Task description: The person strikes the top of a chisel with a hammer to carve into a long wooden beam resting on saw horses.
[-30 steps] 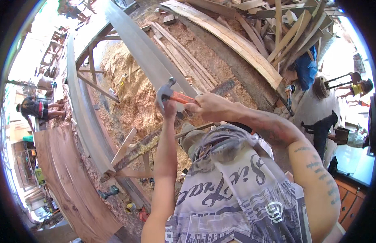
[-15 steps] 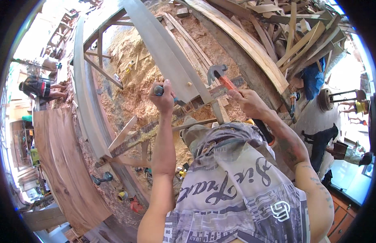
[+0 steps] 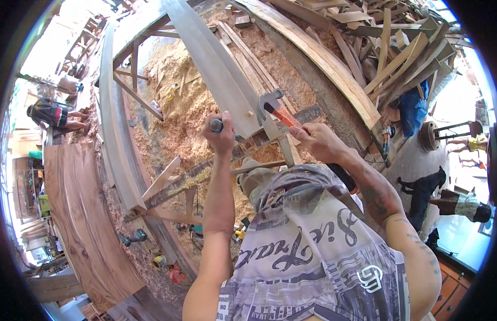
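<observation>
My left hand (image 3: pixel 222 140) is closed around the blue handle of a chisel (image 3: pixel 216 125), held above the near end of a long grey-brown wooden beam (image 3: pixel 213 69). The fist hides most of the chisel, and I cannot tell whether its edge touches the wood. A claw hammer (image 3: pixel 283 114) with an orange and black handle is gripped in my right hand (image 3: pixel 322 141). Its dark head hangs over the beam's right edge, apart from the chisel. Cut notches show at the beam end, which lies on a crosspiece (image 3: pixel 179 182) dusted with sawdust.
A second beam (image 3: pixel 113 134) lies to the left, beside a broad brown slab (image 3: pixel 82 214). Scrap wood (image 3: pixel 393 59) is heaped at the far right, near a blue tarp (image 3: pixel 414 109). A black dog (image 3: pixel 424 192) is at right. A power tool (image 3: pixel 133 236) sits lower left. Other people are farther off.
The hammer head has swung left and slightly down, nearer to the chisel, as my right hand moved left. My left hand has shifted slightly right and its fist has turned a little.
</observation>
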A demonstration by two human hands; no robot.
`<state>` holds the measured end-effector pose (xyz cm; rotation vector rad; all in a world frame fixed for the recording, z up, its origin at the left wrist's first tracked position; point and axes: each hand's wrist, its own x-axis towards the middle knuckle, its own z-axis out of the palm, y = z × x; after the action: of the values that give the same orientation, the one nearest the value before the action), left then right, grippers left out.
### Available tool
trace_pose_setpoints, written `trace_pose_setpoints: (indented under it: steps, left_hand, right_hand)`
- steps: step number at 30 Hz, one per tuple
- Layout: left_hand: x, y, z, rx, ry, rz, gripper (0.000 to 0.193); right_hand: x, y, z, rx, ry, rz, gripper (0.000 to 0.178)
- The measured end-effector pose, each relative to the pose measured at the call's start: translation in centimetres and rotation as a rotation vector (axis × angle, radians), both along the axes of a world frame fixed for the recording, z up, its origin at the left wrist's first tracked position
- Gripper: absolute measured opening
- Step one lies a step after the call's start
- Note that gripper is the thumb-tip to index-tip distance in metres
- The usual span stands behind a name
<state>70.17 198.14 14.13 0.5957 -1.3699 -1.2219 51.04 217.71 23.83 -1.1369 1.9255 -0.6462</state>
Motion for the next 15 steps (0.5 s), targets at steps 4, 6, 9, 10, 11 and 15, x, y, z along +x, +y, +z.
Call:
trace_pose_setpoints:
  steps: [4,6,9,10,11,15]
  left_hand:
    - [0.3,0.0,-0.2,-0.015,-0.013,-0.011,0.024]
    - [0.6,0.0,-0.6,-0.042,-0.022,-0.006,0.023]
    - [0.5,0.3,-1.3,-0.073,-0.032,0.020,0.021]
    - [0.4,0.4,-1.5,-0.077,-0.034,0.042,0.020]
    - [0.4,0.3,-2.3,-0.076,-0.031,0.045,0.020]
    - [1.3,-0.7,-5.2,-0.116,-0.086,0.137,0.019]
  right_hand:
    - [0.2,-0.4,0.9,0.012,-0.001,0.018,0.061]
    - [0.3,-0.5,1.4,-0.017,0.000,0.018,0.061]
    - [0.7,-0.6,2.2,-0.052,-0.020,0.015,0.059]
    - [0.8,-0.7,2.6,-0.058,-0.041,0.011,0.057]
    - [1.1,-0.7,3.3,-0.057,-0.038,0.014,0.057]
    - [2.8,-1.1,9.1,-0.311,0.060,0.034,0.049]
